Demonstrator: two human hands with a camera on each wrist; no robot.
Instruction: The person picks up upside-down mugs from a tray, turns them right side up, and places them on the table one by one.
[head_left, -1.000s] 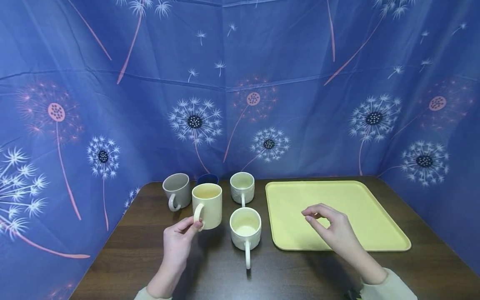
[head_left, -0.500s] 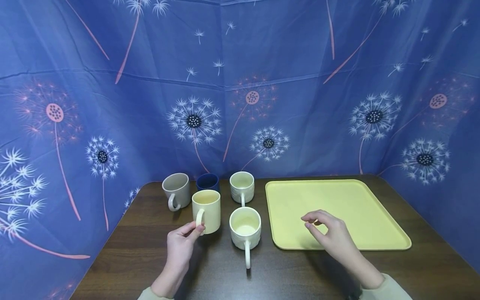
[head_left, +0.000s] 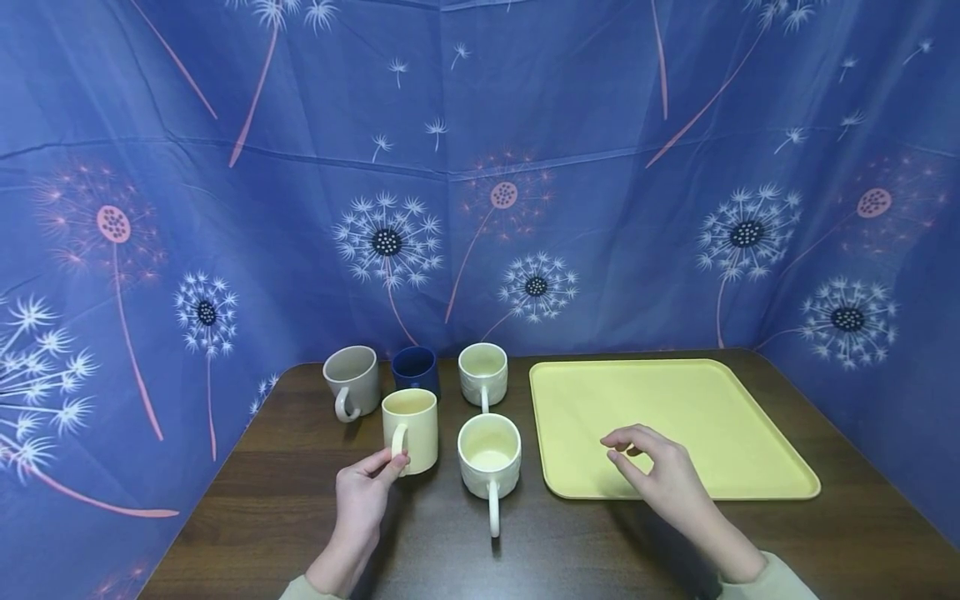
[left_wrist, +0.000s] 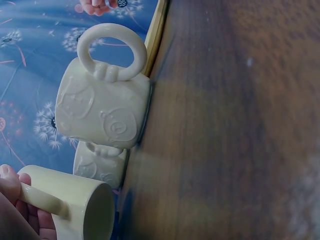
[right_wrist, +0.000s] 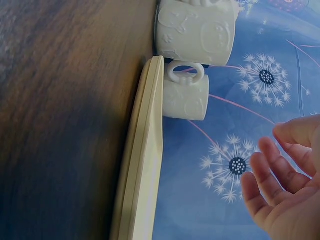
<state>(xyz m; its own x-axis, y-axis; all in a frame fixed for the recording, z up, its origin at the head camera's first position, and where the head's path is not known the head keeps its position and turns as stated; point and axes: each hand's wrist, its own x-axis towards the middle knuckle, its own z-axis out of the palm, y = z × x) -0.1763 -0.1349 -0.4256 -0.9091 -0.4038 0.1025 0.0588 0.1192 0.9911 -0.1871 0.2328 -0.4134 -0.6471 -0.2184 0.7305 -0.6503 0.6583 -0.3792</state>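
Observation:
My left hand (head_left: 362, 500) pinches the handle of a plain pale yellow mug (head_left: 422, 437) between thumb and fingers. Upright and close over the table, that mug overlaps a dark blue mug (head_left: 415, 367) behind it. In the left wrist view the base of the yellow mug (left_wrist: 99, 210) faces the tabletop. Just to its right stands a cream mug (head_left: 474, 482) with raised animal figures, its handle pointing toward me. Over the front part of a yellow tray (head_left: 750, 425) hovers my right hand (head_left: 663, 467), fingers loosely bent and holding nothing.
A grey mug (head_left: 360, 387) stands at the back left. Behind the front cream mug is a similar, smaller-looking cream mug (head_left: 480, 385). The brown wooden table (head_left: 555, 550) is backed by a blue cloth (head_left: 600, 250) printed with dandelions.
My left hand has brought the pale yellow mug lower and toward me, exposing more of the dark blue mug. My right hand has dipped slightly over the tray; the other mugs stay put.

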